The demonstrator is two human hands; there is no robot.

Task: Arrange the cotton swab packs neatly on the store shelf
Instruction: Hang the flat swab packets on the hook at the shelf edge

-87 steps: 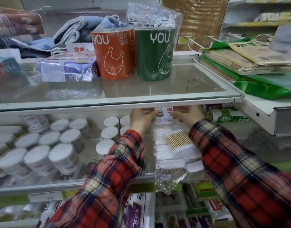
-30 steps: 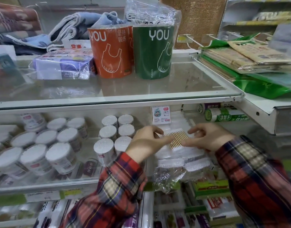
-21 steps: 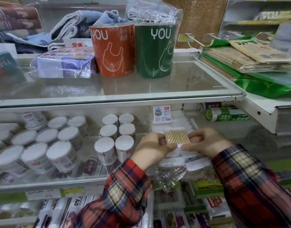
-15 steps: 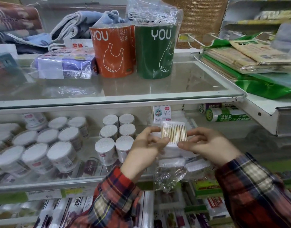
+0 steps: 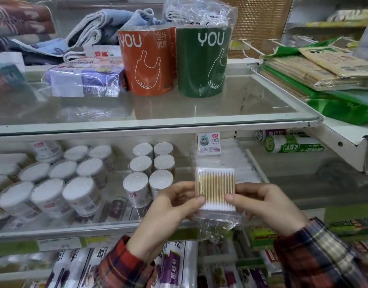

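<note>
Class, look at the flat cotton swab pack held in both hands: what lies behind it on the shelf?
Behind the held pack, a row of similar clear swab packs runs back to an upright labelled pack. The row's near end is covered by the pack and hands.

The person wears a long-sleeved plaid flannel shirt, checked in red, dark navy and cream with thin yellowish lines. The left sleeve (image 5: 118, 269) ends in a cuff at the wrist, leaving the left hand (image 5: 170, 206) bare. The right sleeve (image 5: 324, 258) matches it, its cuff just behind the bare right hand (image 5: 268, 204), nails short and unpainted.
</note>
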